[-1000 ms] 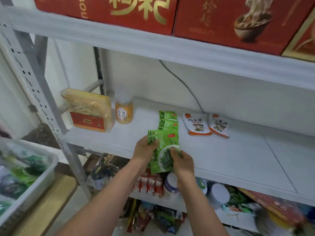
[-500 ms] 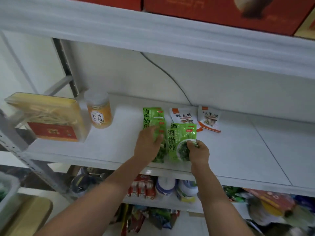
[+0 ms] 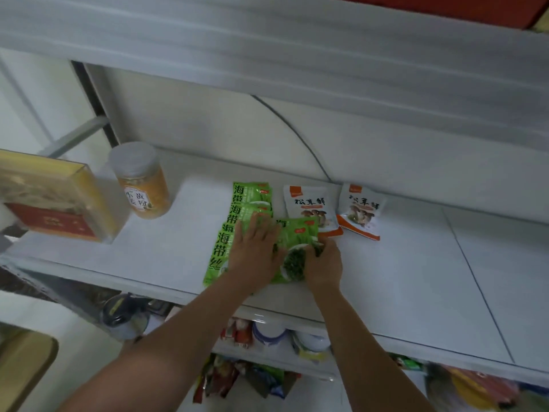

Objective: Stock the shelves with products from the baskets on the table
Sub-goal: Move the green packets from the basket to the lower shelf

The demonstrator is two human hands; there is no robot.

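At the front edge of the middle shelf, seen from the head view, both bare hands lie on green kelp packets.

Left hand: palm down, fingers straight and slightly spread. It presses flat on the row of green kelp packets, which overlap like tiles and run from under the palm toward the back wall.

Right hand: fingers curled over the right edge of the front green kelp packet. The fingertips are partly hidden against the foil, so the hold appears to be a pinch rather than a full clasp. This packet lies flat on the shelf between the two hands, and its left side meets the row.

Just beyond the right hand's fingertips lie two white-and-orange mushroom seasoning pouches. The left pouch touches the top corner of the held packet. The right pouch lies apart from the packet and just beside the left pouch.

Well to the left of the left hand stands a jar of yellow powder, upright under a frosted lid. Farther left is a yellow box with a clear cover, cut off by the frame edge.

Behind both hands a dark cable curves down the back wall. Below the forearms, the lower shelf goods are blurred: tubs and mixed packets. Overhead runs the white edge of the upper shelf.
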